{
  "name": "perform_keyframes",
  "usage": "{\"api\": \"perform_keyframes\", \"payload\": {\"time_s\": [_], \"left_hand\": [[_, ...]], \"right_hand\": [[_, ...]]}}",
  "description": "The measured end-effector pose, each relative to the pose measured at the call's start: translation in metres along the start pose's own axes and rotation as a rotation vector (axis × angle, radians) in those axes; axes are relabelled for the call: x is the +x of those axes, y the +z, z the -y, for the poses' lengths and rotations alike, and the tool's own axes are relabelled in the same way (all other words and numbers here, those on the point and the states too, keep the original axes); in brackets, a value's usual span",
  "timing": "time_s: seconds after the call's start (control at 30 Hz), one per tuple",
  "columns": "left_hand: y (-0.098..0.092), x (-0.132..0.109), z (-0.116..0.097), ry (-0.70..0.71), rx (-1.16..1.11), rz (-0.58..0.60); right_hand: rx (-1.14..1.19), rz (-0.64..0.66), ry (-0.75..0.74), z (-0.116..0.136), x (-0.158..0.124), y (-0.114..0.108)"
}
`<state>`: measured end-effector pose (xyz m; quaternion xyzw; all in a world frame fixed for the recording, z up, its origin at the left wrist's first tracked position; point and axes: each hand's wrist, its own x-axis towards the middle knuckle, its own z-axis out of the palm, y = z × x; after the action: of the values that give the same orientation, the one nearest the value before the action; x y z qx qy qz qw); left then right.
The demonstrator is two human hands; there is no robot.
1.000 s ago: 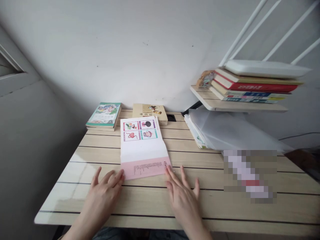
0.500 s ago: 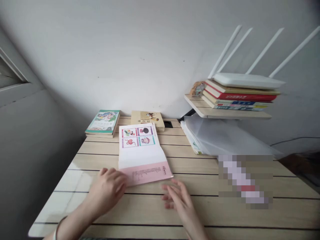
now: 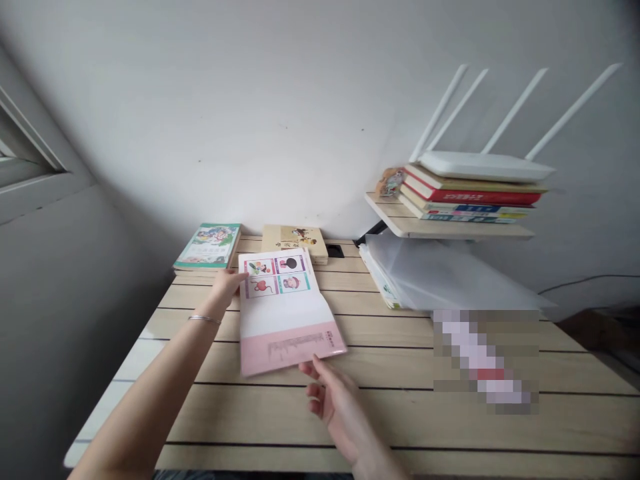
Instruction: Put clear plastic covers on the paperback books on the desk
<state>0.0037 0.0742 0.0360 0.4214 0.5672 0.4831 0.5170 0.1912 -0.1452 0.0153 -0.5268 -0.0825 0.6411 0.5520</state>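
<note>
A thin book lies at a slight slant on the slatted table, showing a white face with colourful picture panels and a pink band of print. My left hand is at its upper left edge, the thumb over the border and the other fingers mostly hidden; it appears closed on that edge. Below the pink band, my right hand is half curled with its fingers apart. Its thumb and forefinger are at the book's near edge, and whether they touch it is unclear.
Behind the book are a green-edged book stack and a beige book. To the right, a small raised shelf bears several books and a white router. Under it lie papers in clear sleeves; nearer is a blurred-out object.
My left hand has moved from the book's lower left corner up to its upper left edge. The right hand has shifted left along the near edge. The view has tilted slightly.
</note>
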Motion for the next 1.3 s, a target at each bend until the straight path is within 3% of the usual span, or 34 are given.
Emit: {"api": "perform_keyframes", "payload": {"time_s": [0.2, 0.33, 0.4, 0.5, 0.57, 0.63, 0.73, 0.87, 0.97, 1.07, 1.2, 1.3], "left_hand": [[0.006, -0.042, -0.008, 0.048, -0.131, 0.052], [0.003, -0.092, -0.004, 0.268, -0.145, 0.064], [0.002, -0.12, 0.004, 0.483, -0.003, 0.061], [0.004, -0.156, 0.022, 0.883, 0.367, 0.053], [0.009, -0.174, 0.035, 1.071, 0.602, 0.081], [0.016, -0.185, 0.047, 1.184, 0.789, 0.104], [0.025, -0.192, 0.061, 1.237, 0.987, 0.129], [0.031, -0.196, 0.067, 1.194, 1.069, 0.269], [0.031, -0.192, 0.06, 1.045, 0.959, 0.38], [0.026, -0.171, 0.048, 0.75, 0.746, 0.324], [0.02, -0.123, 0.031, 0.111, 0.395, 0.108], [0.019, -0.097, 0.025, -0.064, 0.317, 0.078]], "right_hand": [[-0.196, -0.061, -0.27, 0.017, 0.014, -0.004], [-0.357, -0.025, -0.385, 0.049, 0.031, -0.006], [-0.433, 0.009, -0.383, 0.064, 0.043, -0.003], [-0.546, 0.056, -0.352, 0.076, 0.059, 0.003], [-0.597, 0.088, -0.35, 0.079, 0.065, 0.007], [-0.633, 0.116, -0.356, 0.078, 0.069, 0.008], [-0.667, 0.123, -0.341, 0.076, 0.072, 0.005], [-0.661, 0.116, -0.347, 0.073, 0.077, -0.007], [-0.626, 0.13, -0.333, 0.074, 0.079, -0.014], [-0.671, 0.147, -0.302, 0.075, 0.08, -0.016], [-0.708, 0.147, -0.329, 0.074, 0.08, -0.013], [-0.655, 0.158, -0.345, 0.074, 0.08, -0.01]]}}
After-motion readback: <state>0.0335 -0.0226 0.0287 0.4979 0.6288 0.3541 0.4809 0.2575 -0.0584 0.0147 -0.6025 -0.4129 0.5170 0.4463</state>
